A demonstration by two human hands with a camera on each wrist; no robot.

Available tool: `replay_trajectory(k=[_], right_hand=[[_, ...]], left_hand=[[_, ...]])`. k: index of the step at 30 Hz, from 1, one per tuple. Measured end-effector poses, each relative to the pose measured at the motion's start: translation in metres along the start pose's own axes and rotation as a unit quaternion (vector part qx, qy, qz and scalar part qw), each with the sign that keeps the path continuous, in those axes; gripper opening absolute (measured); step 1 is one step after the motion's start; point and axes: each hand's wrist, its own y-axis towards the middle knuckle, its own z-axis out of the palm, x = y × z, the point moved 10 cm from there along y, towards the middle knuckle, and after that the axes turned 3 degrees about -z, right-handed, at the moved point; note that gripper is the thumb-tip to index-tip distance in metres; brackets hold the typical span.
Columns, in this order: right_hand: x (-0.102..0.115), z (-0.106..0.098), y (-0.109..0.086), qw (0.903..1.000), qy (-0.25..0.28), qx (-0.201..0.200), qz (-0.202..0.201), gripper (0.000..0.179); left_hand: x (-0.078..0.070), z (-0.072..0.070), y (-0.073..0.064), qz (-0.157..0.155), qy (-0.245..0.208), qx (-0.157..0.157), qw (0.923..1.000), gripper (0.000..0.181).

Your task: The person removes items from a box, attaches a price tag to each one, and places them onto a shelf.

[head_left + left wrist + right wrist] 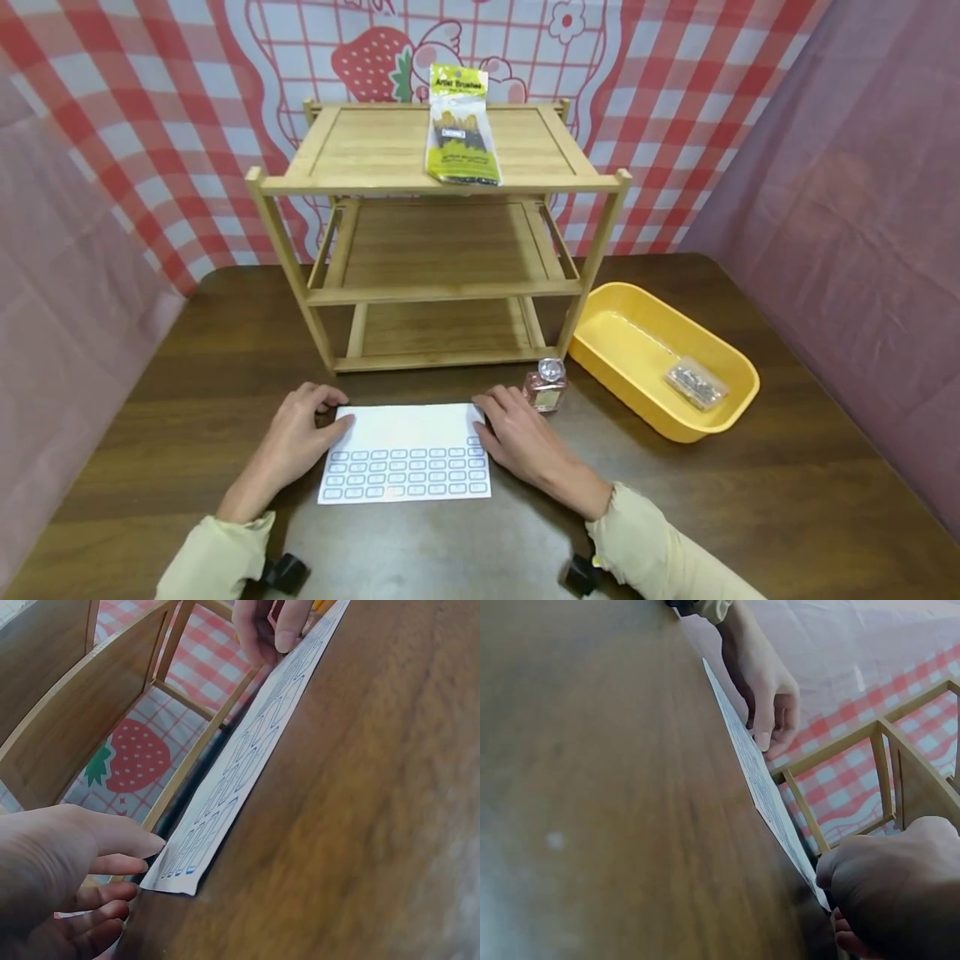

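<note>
A white label sheet (405, 454) printed with rows of blue rounded boxes lies on the table before me. At its left edge, my left hand (296, 433) touches the upper corner with the thumb, the other fingers spread loosely beside it. My right hand (521, 437) rests along the right edge, thumb and forefinger at the border. In the left wrist view the left thumb (142, 838) meets the sheet's corner. The right wrist view shows the right hand (896, 885) by the near end of the sheet, its fingertips partly hidden. A small pink glass bottle (546, 387) stands just beyond the right hand.
Behind the sheet stands a three-tier wooden shelf (446, 292), with a packet of artist brushes (461, 133) on top. To the right sits a yellow basin (622, 321) holding a small clear box (696, 383). Checked cloth hangs behind the brown table (750, 517).
</note>
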Motion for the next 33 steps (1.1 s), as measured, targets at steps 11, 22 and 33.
replay_trajectory(k=[11,22,33], right_hand=[[-0.003,0.009,0.006,0.9985,0.029,0.029,0.037,0.032],[-0.009,0.012,0.008,0.992,0.078,0.037,0.092,0.023],[-0.012,0.012,0.009,0.9875,0.115,0.015,0.107,0.024]], left_hand=[[0.004,0.007,-0.001,-0.028,-0.004,0.035,0.999,0.022],[0.005,0.01,-0.002,-0.049,-0.007,0.049,0.9976,0.024],[0.003,0.011,0.001,-0.054,0.0,0.054,0.9971,0.02]])
